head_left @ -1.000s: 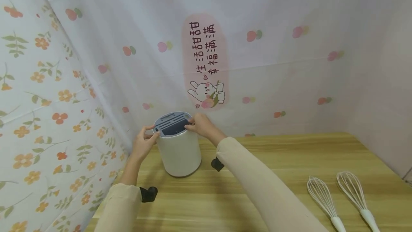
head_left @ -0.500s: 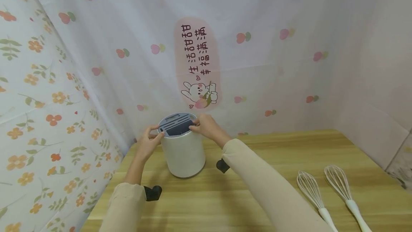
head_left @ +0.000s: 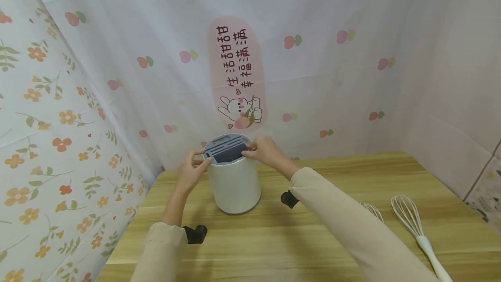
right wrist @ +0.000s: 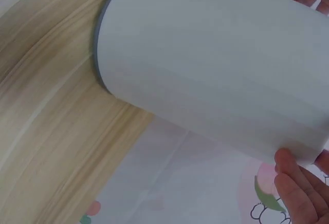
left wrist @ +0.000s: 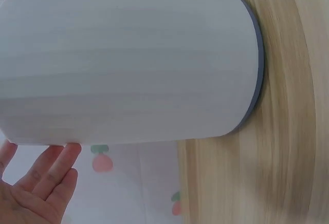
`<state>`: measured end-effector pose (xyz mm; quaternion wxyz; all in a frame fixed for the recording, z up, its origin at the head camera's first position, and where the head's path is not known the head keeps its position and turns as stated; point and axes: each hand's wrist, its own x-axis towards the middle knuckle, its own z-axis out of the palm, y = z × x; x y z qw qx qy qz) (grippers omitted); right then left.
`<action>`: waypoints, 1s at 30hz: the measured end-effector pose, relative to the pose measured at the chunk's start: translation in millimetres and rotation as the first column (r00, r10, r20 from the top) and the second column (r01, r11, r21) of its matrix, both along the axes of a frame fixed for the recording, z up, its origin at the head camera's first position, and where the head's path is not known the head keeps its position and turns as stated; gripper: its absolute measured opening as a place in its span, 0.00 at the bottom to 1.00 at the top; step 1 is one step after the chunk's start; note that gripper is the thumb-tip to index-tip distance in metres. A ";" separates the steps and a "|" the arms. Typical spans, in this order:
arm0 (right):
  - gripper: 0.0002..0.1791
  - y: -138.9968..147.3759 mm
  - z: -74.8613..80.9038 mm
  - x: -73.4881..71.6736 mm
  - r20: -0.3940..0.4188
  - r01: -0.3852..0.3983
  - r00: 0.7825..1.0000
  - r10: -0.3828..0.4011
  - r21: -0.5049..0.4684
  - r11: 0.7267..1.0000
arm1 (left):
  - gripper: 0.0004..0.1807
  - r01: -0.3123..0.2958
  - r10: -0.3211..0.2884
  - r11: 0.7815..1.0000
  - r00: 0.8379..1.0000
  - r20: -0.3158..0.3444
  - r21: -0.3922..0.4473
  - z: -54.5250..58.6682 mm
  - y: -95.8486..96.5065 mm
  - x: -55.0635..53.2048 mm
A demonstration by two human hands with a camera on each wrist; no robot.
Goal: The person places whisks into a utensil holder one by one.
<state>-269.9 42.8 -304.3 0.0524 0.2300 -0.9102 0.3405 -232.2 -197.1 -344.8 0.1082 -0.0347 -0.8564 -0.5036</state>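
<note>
A white round knife holder with a grey slotted top stands upright on the wooden table. One wide opening and several narrow slots show in that top. My left hand grips the rim at the left, thumb on the upper edge. Across from it, my right hand pinches the rim at the right. In the left wrist view, fingers lie against the holder's white wall. The right wrist view has fingertips on the opposite side of the wall, near the top. The grey base touches or nearly touches the table.
At the right of the wooden table lies a whisk. A second whisk is mostly hidden behind my right sleeve. Patterned cloth hangs behind the table, and a floral cloth hangs at the left.
Both hands have moved the knife holder to the right, relative to the printed rabbit on the cloth behind. Their hold on the rim looks the same. My right sleeve now covers most of one whisk.
</note>
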 end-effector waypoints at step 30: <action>0.18 75.2 2.5 33.2 -0.113 0.023 0.993 -0.018 0.041 0.999 | 0.24 0.275 -0.275 0.961 0.961 0.003 0.024 -0.3 50.7 -14.3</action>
